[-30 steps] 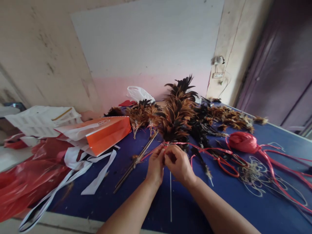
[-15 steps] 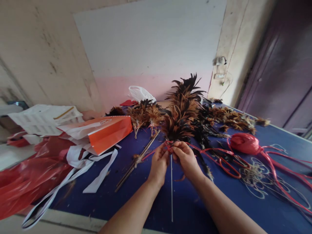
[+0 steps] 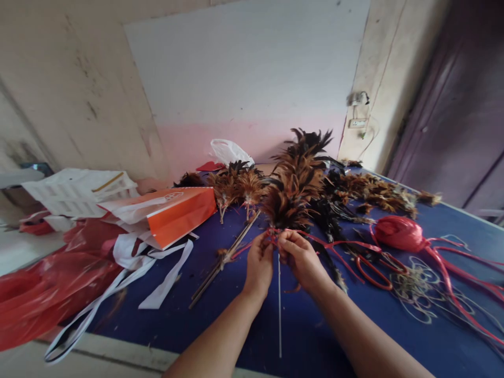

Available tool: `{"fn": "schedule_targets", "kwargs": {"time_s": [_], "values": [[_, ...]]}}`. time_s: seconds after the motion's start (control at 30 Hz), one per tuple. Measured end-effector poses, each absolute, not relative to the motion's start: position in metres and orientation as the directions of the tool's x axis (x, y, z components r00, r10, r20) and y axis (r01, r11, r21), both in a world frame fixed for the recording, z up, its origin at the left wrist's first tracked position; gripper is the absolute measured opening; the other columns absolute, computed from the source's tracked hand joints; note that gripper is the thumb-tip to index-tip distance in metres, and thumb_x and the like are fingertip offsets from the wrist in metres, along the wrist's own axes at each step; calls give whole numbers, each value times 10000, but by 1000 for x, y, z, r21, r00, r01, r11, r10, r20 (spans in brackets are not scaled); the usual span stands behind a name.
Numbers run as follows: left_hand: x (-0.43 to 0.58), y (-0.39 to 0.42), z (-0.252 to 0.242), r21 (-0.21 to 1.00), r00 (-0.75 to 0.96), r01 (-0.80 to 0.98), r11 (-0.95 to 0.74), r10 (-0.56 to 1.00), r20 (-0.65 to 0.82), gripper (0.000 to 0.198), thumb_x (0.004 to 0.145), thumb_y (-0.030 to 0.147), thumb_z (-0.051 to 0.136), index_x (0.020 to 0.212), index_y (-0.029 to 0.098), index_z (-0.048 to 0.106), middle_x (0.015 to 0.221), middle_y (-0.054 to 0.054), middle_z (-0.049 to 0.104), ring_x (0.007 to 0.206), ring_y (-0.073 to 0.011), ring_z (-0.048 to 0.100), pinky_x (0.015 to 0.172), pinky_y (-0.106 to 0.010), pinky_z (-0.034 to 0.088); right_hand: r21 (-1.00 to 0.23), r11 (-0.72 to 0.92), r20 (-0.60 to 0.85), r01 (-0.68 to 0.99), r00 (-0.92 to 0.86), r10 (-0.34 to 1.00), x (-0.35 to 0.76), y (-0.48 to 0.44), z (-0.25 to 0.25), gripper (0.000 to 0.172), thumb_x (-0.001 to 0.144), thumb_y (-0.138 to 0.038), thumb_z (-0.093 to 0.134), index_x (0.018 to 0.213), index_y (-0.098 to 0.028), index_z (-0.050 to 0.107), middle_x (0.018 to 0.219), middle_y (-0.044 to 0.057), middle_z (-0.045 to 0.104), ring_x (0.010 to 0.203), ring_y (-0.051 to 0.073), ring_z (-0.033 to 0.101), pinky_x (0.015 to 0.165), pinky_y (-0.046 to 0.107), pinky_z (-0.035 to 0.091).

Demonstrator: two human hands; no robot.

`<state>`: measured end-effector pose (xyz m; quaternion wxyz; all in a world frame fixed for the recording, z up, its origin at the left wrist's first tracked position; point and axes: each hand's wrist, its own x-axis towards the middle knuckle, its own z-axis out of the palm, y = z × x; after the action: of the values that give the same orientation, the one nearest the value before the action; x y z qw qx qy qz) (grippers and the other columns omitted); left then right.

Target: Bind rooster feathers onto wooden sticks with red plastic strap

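Thin pale stick: this stick (image 3: 280, 315) shows in the lower centre of the frame, running from below the hands toward the near part of the blue table (image 3: 244, 341).
Left hand: the left hand (image 3: 259, 265) is in the centre, below the feathers; its thumb and forefinger are pinching the red string (image 3: 272, 234).
Right hand: the right hand (image 3: 302, 258) is just beside it, with fingers curled; its thumb and forefinger are pressed together at the same string, and the bit between them is too small to see well.
Left side: a red plastic bag (image 3: 59, 294) lies at the lower left, with white straps (image 3: 167, 281) next to it; some brown sticks (image 3: 210, 277) lie slanting nearer to the centre.
Right side: a tangle of pale thread (image 3: 413, 283) lies at the lower right, and a red string ball (image 3: 398, 233) sits a little above it.
Feather bundle: the tall brown and black feather bundle (image 3: 299, 181) rises in the centre, directly above the hands; the string goes around its base.
Farther back: an orange paper bag (image 3: 185, 212) is at the middle left, smaller feather bunches (image 3: 250, 187) beside it, and loose brown feathers (image 3: 378, 191) at the middle right.
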<state>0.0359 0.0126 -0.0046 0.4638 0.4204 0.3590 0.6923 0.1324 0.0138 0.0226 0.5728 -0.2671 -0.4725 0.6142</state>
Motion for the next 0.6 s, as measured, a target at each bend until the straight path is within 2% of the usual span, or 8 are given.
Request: {"fn": "schedule_targets", "kwargs": {"time_s": [0.1, 0.17, 0.23, 0.3, 0.43, 0.6], "values": [[39, 11, -6, 878, -209, -309, -365, 927, 312, 328, 701, 248, 633, 1017, 166, 597, 850, -49, 663, 752, -167, 603, 707, -286, 462, -915, 312, 348, -254, -109, 931, 126, 4, 27, 86, 718, -234, 577, 716, -181, 510, 605, -38, 476, 528, 83, 419, 519, 216, 351], [41, 9, -4, 872, -205, -331, -359, 930, 305, 334, 670, 235, 654, 992, 164, 606, 885, -56, 667, 825, -193, 607, 749, -300, 459, -891, 447, 454, -80, -133, 881, 122, -2, 28, 16, 728, -194, 543, 725, -182, 532, 658, -18, 521, 602, 103, 467, 582, 227, 383], [42, 6, -2, 867, -202, -365, -339, 938, 281, 354, 653, 216, 668, 996, 159, 604, 909, -61, 666, 854, -198, 605, 764, -296, 453, -856, 516, 509, -6, -181, 842, 120, -5, 28, 29, 744, -177, 519, 747, -187, 546, 698, -9, 543, 656, 117, 494, 636, 236, 400], [43, 5, 0, 860, -202, -394, -324, 943, 263, 384, 656, 211, 675, 1027, 158, 595, 876, -53, 667, 812, -184, 607, 733, -282, 453, -861, 503, 508, -74, -165, 846, 121, -5, 27, 26, 758, -192, 518, 778, -196, 533, 725, -10, 549, 670, 118, 507, 645, 235, 408], [38, 9, -2, 859, -218, -398, -323, 943, 253, 399, 676, 247, 673, 1062, 176, 595, 731, -7, 648, 654, -142, 583, 633, -250, 436, -894, 339, 367, -293, -45, 929, 125, 1, 28, 136, 752, -267, 568, 843, -201, 492, 652, -40, 507, 535, 84, 441, 513, 202, 364], [29, 17, -4, 858, -254, -354, -371, 922, 293, 318, 692, 233, 640, 1006, 178, 638, 854, -46, 673, 766, -166, 591, 657, -252, 426, -933, 248, 262, -262, -22, 965, 127, 5, 27, 152, 735, -266, 570, 842, -188, 495, 559, -66, 447, 471, 74, 389, 461, 197, 317]]}}
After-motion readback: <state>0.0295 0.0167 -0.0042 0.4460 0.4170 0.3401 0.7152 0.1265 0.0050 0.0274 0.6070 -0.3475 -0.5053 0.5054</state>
